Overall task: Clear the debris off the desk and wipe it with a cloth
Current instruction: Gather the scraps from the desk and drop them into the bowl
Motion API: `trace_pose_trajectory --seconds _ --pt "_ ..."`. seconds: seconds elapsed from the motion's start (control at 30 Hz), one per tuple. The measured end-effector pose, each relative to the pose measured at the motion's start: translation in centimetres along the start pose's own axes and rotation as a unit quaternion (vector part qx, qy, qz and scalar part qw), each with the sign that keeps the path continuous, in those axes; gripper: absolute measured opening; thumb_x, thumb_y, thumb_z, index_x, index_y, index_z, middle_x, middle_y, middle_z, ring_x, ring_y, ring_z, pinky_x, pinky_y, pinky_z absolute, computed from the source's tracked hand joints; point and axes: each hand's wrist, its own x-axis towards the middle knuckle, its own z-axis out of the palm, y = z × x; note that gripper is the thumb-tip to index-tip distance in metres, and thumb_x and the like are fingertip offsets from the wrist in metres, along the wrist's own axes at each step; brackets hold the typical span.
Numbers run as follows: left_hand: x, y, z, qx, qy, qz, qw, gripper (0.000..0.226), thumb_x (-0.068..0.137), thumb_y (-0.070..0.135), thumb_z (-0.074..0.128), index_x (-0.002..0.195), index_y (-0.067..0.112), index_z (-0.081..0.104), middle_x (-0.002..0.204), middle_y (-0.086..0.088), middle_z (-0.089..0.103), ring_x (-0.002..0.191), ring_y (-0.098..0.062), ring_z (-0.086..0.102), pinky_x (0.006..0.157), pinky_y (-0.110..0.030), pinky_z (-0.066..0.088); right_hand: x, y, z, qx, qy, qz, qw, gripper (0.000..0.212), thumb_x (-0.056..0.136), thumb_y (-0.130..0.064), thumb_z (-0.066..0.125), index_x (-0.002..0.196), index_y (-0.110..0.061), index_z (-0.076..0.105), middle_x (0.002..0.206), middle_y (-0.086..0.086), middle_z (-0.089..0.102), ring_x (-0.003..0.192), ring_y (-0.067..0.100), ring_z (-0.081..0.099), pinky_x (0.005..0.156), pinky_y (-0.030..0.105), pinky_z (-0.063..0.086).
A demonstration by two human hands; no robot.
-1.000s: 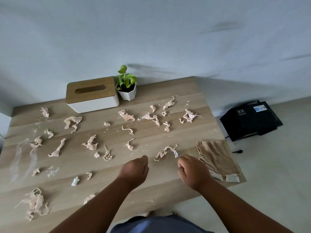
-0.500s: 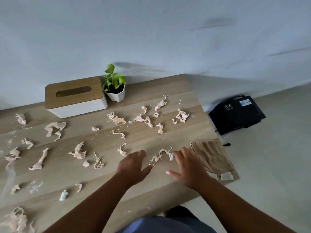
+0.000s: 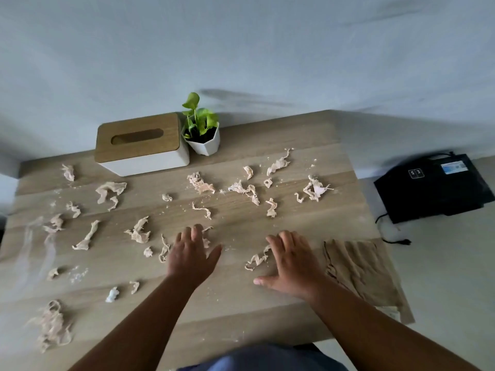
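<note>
**Two flat hands, one very messy tabletop**

So the wooden tabletop [image 3: 241, 311] is covered in torn, crumpled scraps of pinkish-tan tissue [image 3: 139, 232]. I count roughly 25 to 30 separate pieces, plus loose crumbs, hard to be exact since some overlap. The biggest clump [image 3: 53, 326] sits at the near left corner, and there's one small white wad [image 3: 112, 295] near the front edge.

Both hands are spread out flat, fingers straight, gripping nothing. The left hand [image 3: 191, 253] lies palm-down near the middle, with one scrap [image 3: 206, 238] partly under its fingers and another twisted strip [image 3: 164, 249] just beside it. The right hand [image 3: 290, 263] is flat too, fingertips touching a curly scrap [image 3: 257, 259].

One tan folded cloth [image 3: 359, 271] lies at the near right corner of the tabletop, just beside the right hand, untouched.

Back edge: one white tissue box with a wooden lid [image 3: 139, 144] and one small potted plant in a white pot [image 3: 202, 132], touching each other. One black bag [image 3: 434, 187] sits on the floor to the right.
</note>
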Motion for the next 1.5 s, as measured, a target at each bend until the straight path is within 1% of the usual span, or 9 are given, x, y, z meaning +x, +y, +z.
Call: trace_pose_trajectory --seconds 0.17,0.3,0.47,0.57,0.73,0.93,1.17,1.27,1.5 --pt "0.5 -1.6 0.8 0.082 0.011 0.023 0.996 0.059 0.088 0.059 0.054 0.107 0.003 0.049 0.091 -0.02 0.06 0.076 -0.04 0.063 0.07 -0.05 0.057 1.1 -0.5 1.6 0.005 0.045 -0.044 0.998 0.098 0.067 -0.09 0.054 0.129 -0.014 0.057 0.11 0.009 0.055 0.095 0.033 0.055 0.086 0.045 0.049" --pt "0.4 -1.3 1.0 0.114 -0.065 -0.041 0.991 0.07 0.094 0.07 0.037 0.112 0.007 0.06 0.097 -0.015 0.063 0.087 -0.038 0.063 0.074 -0.046 0.054 1.7 -0.8 2.5 -0.002 0.071 -0.078 0.994 0.084 0.078 -0.084 0.053 0.125 -0.015 0.059 0.105 0.009 0.055 0.091 0.032 0.052 0.081 0.046 0.046" --pt "0.1 0.3 1.0 0.089 -0.025 -0.014 0.996 0.053 0.098 0.051 0.042 0.1 0.002 0.062 0.085 -0.019 0.063 0.075 -0.039 0.065 0.054 -0.046 0.056 2.9 -0.8 3.1 -0.027 0.125 -0.121 0.984 0.038 0.097 -0.054 0.056 0.102 -0.018 0.063 0.093 0.008 0.057 0.08 0.032 0.055 0.069 0.043 0.044" --pt "0.1 1.0 0.8 0.091 -0.033 -0.019 0.995 0.047 0.099 0.043 0.04 0.09 0.003 0.062 0.078 -0.017 0.062 0.069 -0.038 0.065 0.05 -0.044 0.055 3.3 -0.6 3.3 -0.036 0.168 -0.157 0.972 0.023 0.101 -0.039 0.059 0.089 -0.019 0.061 0.082 0.004 0.057 0.072 0.03 0.055 0.063 0.041 0.043" --pt "0.1 0.8 0.4 0.113 -0.07 0.001 0.991 0.051 0.103 0.045 0.031 0.086 0.007 0.061 0.075 -0.011 0.062 0.064 -0.035 0.065 0.047 -0.042 0.055 4.3 -0.1 2.5 -0.029 0.157 -0.195 0.968 0.021 0.097 -0.033 0.068 0.083 -0.018 0.064 0.074 0.003 0.06 0.059 0.027 0.059 0.053 0.036 0.047" --pt "-0.1 0.6 -0.2 0.074 -0.092 0.026 0.993 0.059 0.1 0.051 0.024 0.087 0.012 0.067 0.075 -0.01 0.069 0.067 -0.034 0.069 0.054 -0.038 0.052 5.6 0.4 0.8 -0.017 0.101 -0.252 0.962 0.033 0.093 -0.043 0.071 0.072 -0.019 0.065 0.064 0.002 0.062 0.051 0.024 0.061 0.043 0.031 0.049" --pt "-0.3 0.1 -1.4 0.055 -0.037 0.028 0.997 0.041 0.098 0.035 0.046 0.069 0.008 0.058 0.051 -0.01 0.057 0.038 -0.032 0.057 0.037 -0.026 0.037 5.4 0.0 -0.4 0.025 0.087 -0.203 0.975 0.035 0.083 -0.039 0.083 0.064 -0.017 0.063 0.058 0.002 0.06 0.044 0.025 0.059 0.037 0.028 0.046" --pt "0.1 0.2 -1.6 -0.016 -0.063 -0.016 0.998 0.027 0.1 0.025 0.062 0.082 0.007 0.052 0.06 -0.015 0.061 0.05 -0.04 0.061 0.046 -0.031 0.034 5.6 -0.1 -0.8 0.035 0.087 -0.175 0.98 0.032 0.08 -0.032 0.087 0.066 -0.015 0.063 0.06 0.003 0.058 0.037 0.027 0.055 0.031 0.027 0.042" --pt "0.8 0.6 -1.4 -0.1 -0.085 -0.02 0.991 0.019 0.105 0.024 0.051 0.105 0.006 0.052 0.077 -0.014 0.068 0.065 -0.039 0.062 0.058 -0.042 0.051 5.0 0.8 -2.0 0.078 0.074 -0.149 0.983 0.031 0.088 -0.027 0.08 0.079 -0.011 0.056 0.057 0.004 0.059 0.039 0.026 0.056 0.033 0.028 0.039"
